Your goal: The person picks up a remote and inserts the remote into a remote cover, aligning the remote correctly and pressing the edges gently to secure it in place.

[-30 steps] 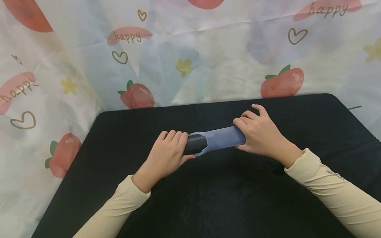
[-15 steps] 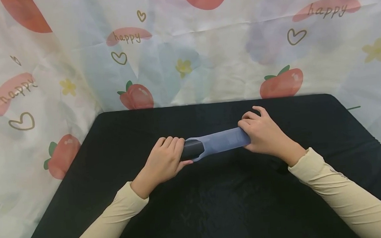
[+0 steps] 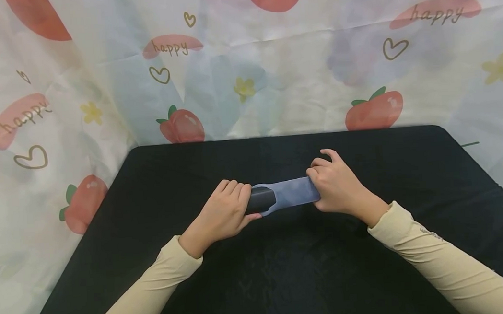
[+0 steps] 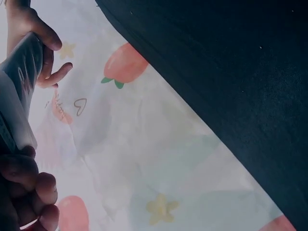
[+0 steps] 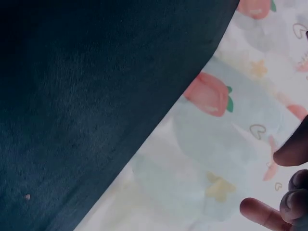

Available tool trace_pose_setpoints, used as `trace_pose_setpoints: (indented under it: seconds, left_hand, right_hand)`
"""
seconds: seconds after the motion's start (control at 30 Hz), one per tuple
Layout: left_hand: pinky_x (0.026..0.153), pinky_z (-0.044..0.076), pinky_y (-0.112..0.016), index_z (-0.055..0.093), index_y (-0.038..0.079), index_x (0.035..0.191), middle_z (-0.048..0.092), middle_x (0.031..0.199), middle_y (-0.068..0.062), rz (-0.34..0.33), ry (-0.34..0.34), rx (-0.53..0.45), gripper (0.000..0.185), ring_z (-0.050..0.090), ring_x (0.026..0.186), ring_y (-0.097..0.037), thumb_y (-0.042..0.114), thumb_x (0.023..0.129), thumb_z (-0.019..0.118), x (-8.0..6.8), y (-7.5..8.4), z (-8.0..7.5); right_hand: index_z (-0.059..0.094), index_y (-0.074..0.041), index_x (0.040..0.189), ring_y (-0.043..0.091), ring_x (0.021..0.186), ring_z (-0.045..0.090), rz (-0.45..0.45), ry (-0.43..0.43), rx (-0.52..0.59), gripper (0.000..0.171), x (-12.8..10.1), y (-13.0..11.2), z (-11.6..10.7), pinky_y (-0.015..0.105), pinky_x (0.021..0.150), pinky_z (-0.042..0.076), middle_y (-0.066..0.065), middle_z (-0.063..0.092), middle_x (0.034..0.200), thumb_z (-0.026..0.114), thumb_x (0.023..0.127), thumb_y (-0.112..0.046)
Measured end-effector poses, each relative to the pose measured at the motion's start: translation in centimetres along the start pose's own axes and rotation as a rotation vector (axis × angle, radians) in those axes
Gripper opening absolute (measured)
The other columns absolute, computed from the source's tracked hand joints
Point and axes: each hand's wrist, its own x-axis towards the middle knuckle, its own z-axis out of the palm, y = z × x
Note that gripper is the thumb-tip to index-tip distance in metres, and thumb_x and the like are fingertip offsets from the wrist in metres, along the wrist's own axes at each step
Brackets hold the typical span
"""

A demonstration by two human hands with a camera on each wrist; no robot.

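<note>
Between the two hands, above the black table, is a long blue-grey sleeve (image 3: 294,193) with a notched left opening. A smooth black object (image 3: 260,200) sits partly inside it; its exact kind cannot be told. The left hand (image 3: 223,210) grips the black object, thumb along the lower edge near the sleeve's mouth. At the other end, the right hand (image 3: 339,185) pinches the sleeve's tip, one finger raised away. In the left wrist view the sleeve (image 4: 24,62) runs up towards the right hand. Only some right-hand fingers (image 5: 262,214) show in the right wrist view.
A black-covered table (image 3: 259,281) lies beneath both hands. Behind it and along its left side hangs a pale curtain (image 3: 290,78) printed with fruit, hearts and flowers.
The hands and sleeve first shifted apart, the right hand moving right and the left hand left. Now they are closer together again and slightly lower, with less of the sleeve showing.
</note>
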Motion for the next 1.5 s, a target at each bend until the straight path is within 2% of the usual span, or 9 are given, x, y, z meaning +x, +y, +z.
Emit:
trace_pose_setpoints:
  seconds: [0.53, 0.73, 0.8, 1.03, 1.2, 1.27, 1.33, 1.43, 1.5]
  left_hand:
    - [0.074, 0.042, -0.034, 0.052, 0.003, 0.094, 0.058, 0.077, -0.007, -0.006, 0.023, -0.080, 0.049, 0.052, 0.073, -0.021, 0.050, 0.085, 0.061, 0.0, -0.1, -0.3]
    - [0.074, 0.042, -0.034, 0.051, 0.002, 0.094, 0.056, 0.077, -0.008, -0.002, 0.025, -0.118, 0.052, 0.050, 0.073, -0.021, 0.052, 0.096, 0.036, -0.1, -0.1, -0.2]
    - [0.074, 0.042, -0.034, 0.051, 0.002, 0.093, 0.056, 0.077, -0.007, 0.003, 0.031, -0.119, 0.055, 0.050, 0.072, -0.021, 0.053, 0.097, 0.032, -0.1, -0.1, -0.1]
    - [0.074, 0.043, -0.033, 0.052, 0.003, 0.093, 0.058, 0.076, -0.006, 0.030, 0.014, -0.075, 0.050, 0.052, 0.072, -0.021, 0.051, 0.084, 0.061, 0.3, -0.5, -0.5]
    - [0.078, 0.044, -0.035, 0.054, 0.004, 0.099, 0.060, 0.081, -0.006, -0.017, -0.009, -0.017, 0.054, 0.055, 0.077, -0.022, 0.053, 0.081, 0.064, 0.4, -1.2, -0.8]
    - [0.080, 0.043, -0.037, 0.054, 0.004, 0.103, 0.059, 0.086, -0.008, -0.047, 0.016, 0.006, 0.057, 0.055, 0.081, -0.024, 0.055, 0.080, 0.063, 0.4, -1.3, -0.8]
    - [0.083, 0.042, -0.039, 0.055, 0.004, 0.109, 0.057, 0.093, -0.009, -0.066, 0.077, 0.022, 0.062, 0.053, 0.087, -0.026, 0.057, 0.079, 0.064, 0.4, -1.2, -0.8]
    - [0.086, 0.041, -0.041, 0.058, 0.004, 0.110, 0.056, 0.099, -0.010, -0.039, 0.218, 0.053, 0.063, 0.051, 0.091, -0.027, 0.056, 0.075, 0.067, 0.5, -0.7, -0.8]
    - [0.085, 0.042, -0.040, 0.061, 0.006, 0.103, 0.058, 0.097, -0.008, -0.005, 0.294, 0.081, 0.056, 0.052, 0.090, -0.025, 0.054, 0.074, 0.070, 0.8, -0.1, -0.9]
  right_hand:
    - [0.060, -0.001, 0.074, 0.024, 0.074, 0.059, 0.044, 0.057, 0.053, 0.036, 0.7, -1.5, 0.5, 0.052, 0.091, 0.042, 0.009, 0.064, 0.069, 0.079, 0.049, -0.019]
    - [0.060, -0.001, 0.073, 0.023, 0.072, 0.059, 0.041, 0.064, 0.064, 0.036, 0.8, -2.0, 0.7, 0.051, 0.090, 0.043, 0.008, 0.063, 0.068, 0.079, 0.049, -0.020]
    - [0.060, -0.002, 0.073, 0.023, 0.072, 0.059, 0.045, 0.061, 0.068, 0.036, 0.7, -2.1, 0.7, 0.051, 0.090, 0.044, 0.008, 0.063, 0.067, 0.079, 0.050, -0.020]
    - [0.059, -0.002, 0.073, 0.023, 0.069, 0.058, 0.075, 0.077, 0.058, 0.034, 0.4, -2.2, 1.0, 0.051, 0.087, 0.044, 0.008, 0.063, 0.065, 0.077, 0.050, -0.019]
    - [0.057, -0.003, 0.071, 0.024, 0.066, 0.057, 0.099, 0.132, 0.030, 0.031, 1.0, -2.2, 0.8, 0.051, 0.086, 0.043, 0.010, 0.064, 0.063, 0.074, 0.051, -0.018]
    - [0.057, -0.003, 0.071, 0.025, 0.065, 0.057, 0.109, 0.139, 0.015, 0.030, 1.2, -2.1, 0.7, 0.052, 0.086, 0.043, 0.010, 0.064, 0.062, 0.073, 0.052, -0.018]
    - [0.056, -0.003, 0.070, 0.025, 0.065, 0.057, 0.120, 0.138, -0.001, 0.028, 1.2, -1.9, 0.5, 0.052, 0.087, 0.043, 0.010, 0.063, 0.061, 0.072, 0.051, -0.017]
    - [0.055, -0.003, 0.068, 0.025, 0.064, 0.056, 0.134, 0.128, -0.008, 0.026, 1.3, -1.7, 0.4, 0.052, 0.087, 0.042, 0.009, 0.062, 0.059, 0.071, 0.052, -0.016]
    - [0.055, -0.003, 0.068, 0.025, 0.065, 0.056, 0.144, 0.119, -0.009, 0.025, 1.3, -1.7, 0.3, 0.052, 0.087, 0.042, 0.009, 0.061, 0.059, 0.070, 0.052, -0.015]
